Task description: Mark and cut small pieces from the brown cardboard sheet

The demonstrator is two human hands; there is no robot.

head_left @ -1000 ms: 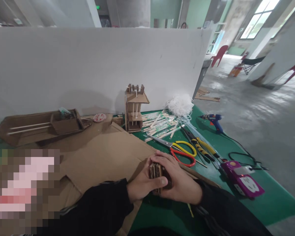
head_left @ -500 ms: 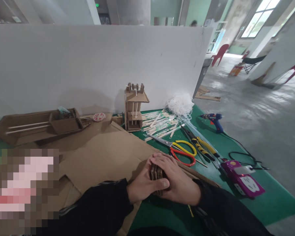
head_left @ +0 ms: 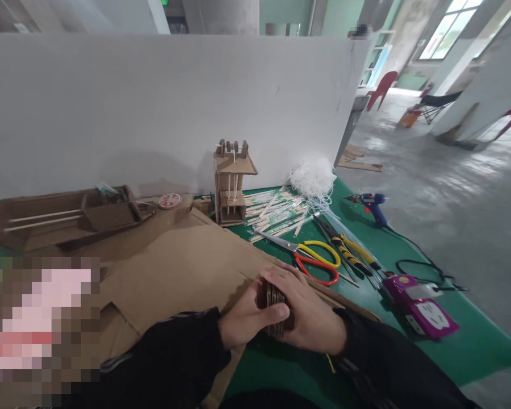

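A small stack of cardboard pieces (head_left: 275,295) is pressed between my two hands, its layered edges facing up. My left hand (head_left: 249,312) holds the stack from the left, with the thumb across its near side. Around the right side and top of it wraps my right hand (head_left: 309,312). Just beyond my hands lie scissors (head_left: 317,261) with one yellow and one red handle. Under my left forearm is a large cardboard sheet (head_left: 183,261).
A cardboard model (head_left: 230,184) with sticks stands near the white partition (head_left: 153,102). Wrapped sticks (head_left: 276,210), white string (head_left: 313,182), pliers (head_left: 351,250), a glue gun (head_left: 370,204) and a purple power strip (head_left: 423,309) lie rightward. A cardboard boat shape (head_left: 59,218) is at left.
Both hands keep their hold on the stack, which now sits slightly turned between them. The whole view has shifted a little.
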